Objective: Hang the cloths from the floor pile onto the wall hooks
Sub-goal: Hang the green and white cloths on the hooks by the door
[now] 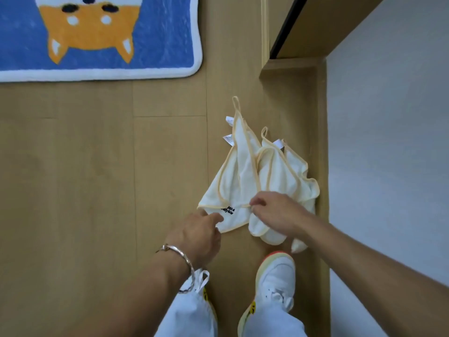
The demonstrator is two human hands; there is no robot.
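Note:
A pile of white cloths [257, 176] with pale yellow trim and hanging loops lies on the wooden floor beside the wall. The top cloth [233, 188] carries small black lettering near its lower edge. My right hand [274, 212] pinches the yellow trim of that cloth at its lower edge. My left hand [201, 234], with a silver bracelet on the wrist, reaches toward the cloth's lower left corner; its fingertips touch the corner with fingers loosely extended. No wall hooks are in view.
A blue rug [97, 37] with an orange dog face lies at the far left. A white wall [388, 142] and wooden baseboard [323, 154] run along the right. A wooden door frame [291, 64] stands beyond the pile. My white shoe [274, 278] stands just below the cloths.

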